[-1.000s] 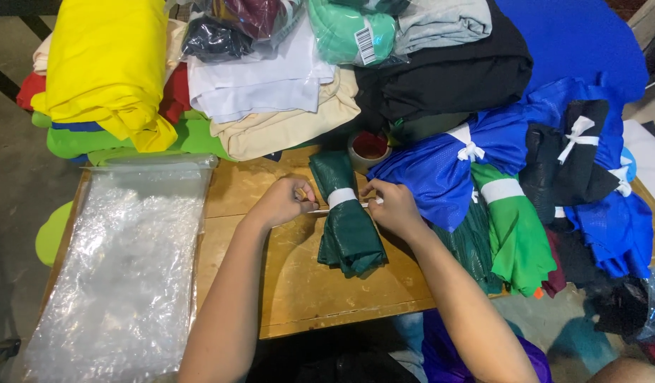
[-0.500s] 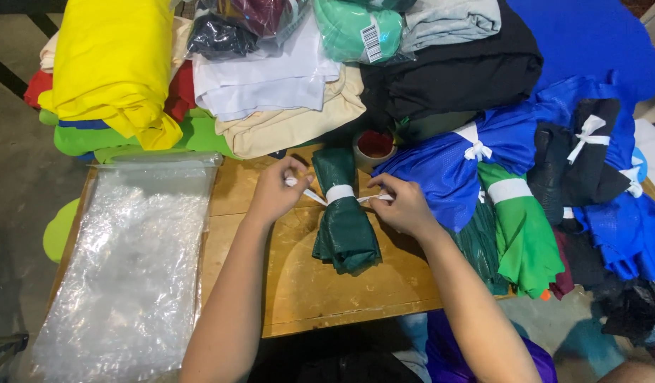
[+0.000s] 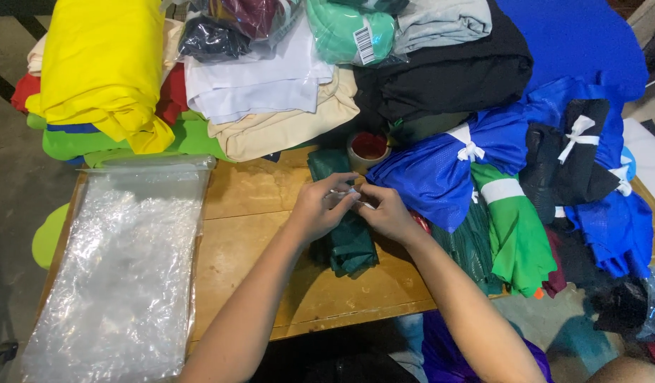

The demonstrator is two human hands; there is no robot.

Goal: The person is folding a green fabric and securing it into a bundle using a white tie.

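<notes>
both hands have come together over the rolled bundle of dark green fabric (image 3: 345, 237) lying in the middle of the wooden tabletop (image 3: 249, 234). a moment ago they were spread apart, drawing the ends of a white ribbon strip (image 3: 348, 193) outward; now the left hand (image 3: 320, 209) and right hand (image 3: 385, 213) meet at the wrap, fingers pinched closed on the strip (the knot itself is hidden under them). it looks like the tie is being cinched. a round roll of red tape (image 3: 368, 147) sits just beyond, a clear plastic bag (image 3: 121, 269) lies to the left, and tied blue bundles (image 3: 441, 174) sit to the right.
</notes>
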